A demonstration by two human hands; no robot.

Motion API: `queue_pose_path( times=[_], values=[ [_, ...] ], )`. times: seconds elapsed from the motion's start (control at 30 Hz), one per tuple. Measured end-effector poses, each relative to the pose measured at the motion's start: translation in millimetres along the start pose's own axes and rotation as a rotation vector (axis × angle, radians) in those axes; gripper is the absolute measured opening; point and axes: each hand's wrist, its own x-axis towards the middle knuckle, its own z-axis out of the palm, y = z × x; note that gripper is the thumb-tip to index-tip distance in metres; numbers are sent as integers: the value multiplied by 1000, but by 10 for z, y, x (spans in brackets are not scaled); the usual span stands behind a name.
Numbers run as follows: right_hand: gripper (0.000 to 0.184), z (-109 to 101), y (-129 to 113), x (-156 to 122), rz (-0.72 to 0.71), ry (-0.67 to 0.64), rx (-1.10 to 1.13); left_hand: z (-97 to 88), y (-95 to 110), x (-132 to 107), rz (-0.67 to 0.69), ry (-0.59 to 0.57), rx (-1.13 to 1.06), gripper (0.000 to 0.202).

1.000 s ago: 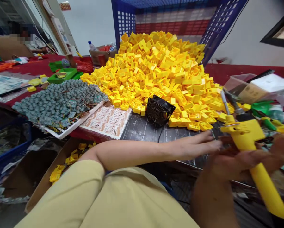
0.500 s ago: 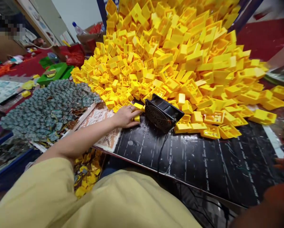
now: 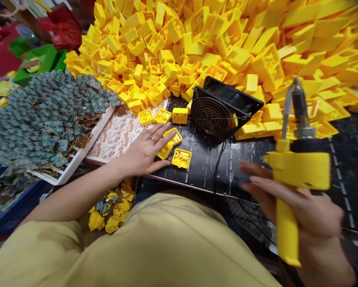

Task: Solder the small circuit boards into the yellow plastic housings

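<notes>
My left hand (image 3: 146, 147) lies palm down with fingers spread at the table's front edge. Its fingertips touch or cover small yellow plastic cases (image 3: 166, 150) that sit open side up. Just right of the thumb is another open yellow case (image 3: 181, 158), with moulded posts and a ring inside. My right hand (image 3: 304, 211), smeared by motion, holds a yellow soldering gun (image 3: 301, 171) upright by its handle, metal tip pointing up. Between the hands, farther back, a black fan (image 3: 217, 109) with a round wire guard stands tilted on the black tabletop (image 3: 203, 163).
A big heap of yellow cases (image 3: 197, 48) fills the back of the table. To the left, a white tray (image 3: 86, 145) bears a pile of wired circuit boards (image 3: 47, 115). Green bins (image 3: 38, 63) stand behind it. The fan's cord (image 3: 217, 159) hangs over the front edge.
My right hand has come into view from the lower right with the soldering gun. Several yellow cases now lie apart around my left hand, whose fingers have spread. The view has tipped downward.
</notes>
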Motion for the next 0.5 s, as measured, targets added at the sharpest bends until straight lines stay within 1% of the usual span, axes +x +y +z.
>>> queue_pose_path(
  times=[0.03, 0.1, 0.13, 0.17, 0.23, 0.27, 0.3, 0.37, 0.43, 0.5],
  values=[
    [28, 57, -65, 75, -97, -16, 4, 8, -66, -21, -14, -11, -33, 70],
    [24, 184, -228, 229, -289, -25, 12, 31, -158, -67, 0, -20, -103, 60],
    [25, 256, -323, 301, -367, -11, 11, 39, -180, -91, 10, -8, -125, 56],
    [29, 335, -421, 366, -415, 2, 8, 39, -187, -115, 13, 12, -128, 54],
    [36, 514, -603, 471, -456, 34, -27, 22, -175, -158, -7, 47, -86, 55],
    [39, 609, -676, 511, -459, 55, -55, 7, -162, -175, -41, 48, -46, 57],
    [39, 701, -734, 542, -457, 72, -83, -7, -149, -191, -86, 37, 6, 59],
    [34, 855, -798, 579, -444, 80, -114, -30, -133, -219, -172, -12, 129, 60],
    [23, 930, -800, 587, -440, 39, -87, -48, -146, -259, -231, -41, 226, 67],
    [19, 906, -757, 576, -467, -42, -7, -77, -198, -321, -210, -29, 183, 74]
  ],
)
